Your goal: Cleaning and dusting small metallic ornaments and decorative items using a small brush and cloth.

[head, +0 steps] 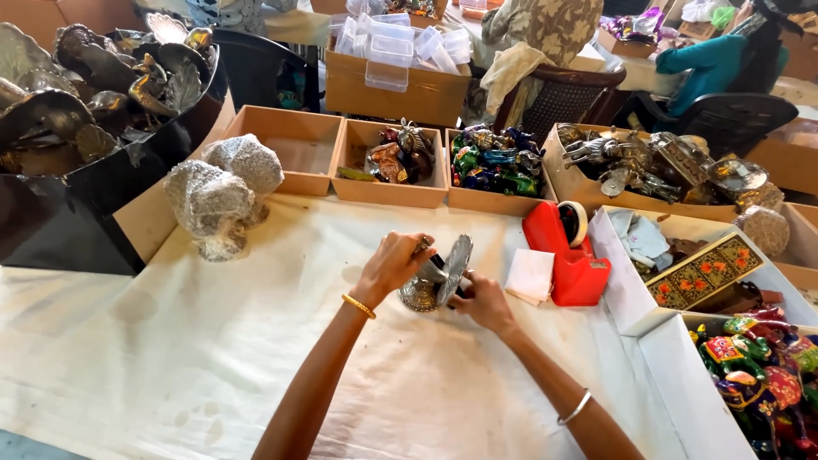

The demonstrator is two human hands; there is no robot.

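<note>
A silver metal figurine [439, 279] with a fan-shaped plate and a round ornate base stands on the white cloth [213, 341] at the table's middle. My left hand [394, 262] grips its top from the left, a gold bangle on the wrist. From the right, my right hand [482, 300] holds its lower side; that wrist wears a silver bangle. Both hands are closed on the figurine.
Two foil-wrapped pieces [223, 194] sit at the left. A black bin [60, 213] of metal figurines stands far left. Wooden trays [294, 140] of painted figurines line the back. A red tape dispenser [569, 251] and white boxes [630, 290] lie right. People sit behind.
</note>
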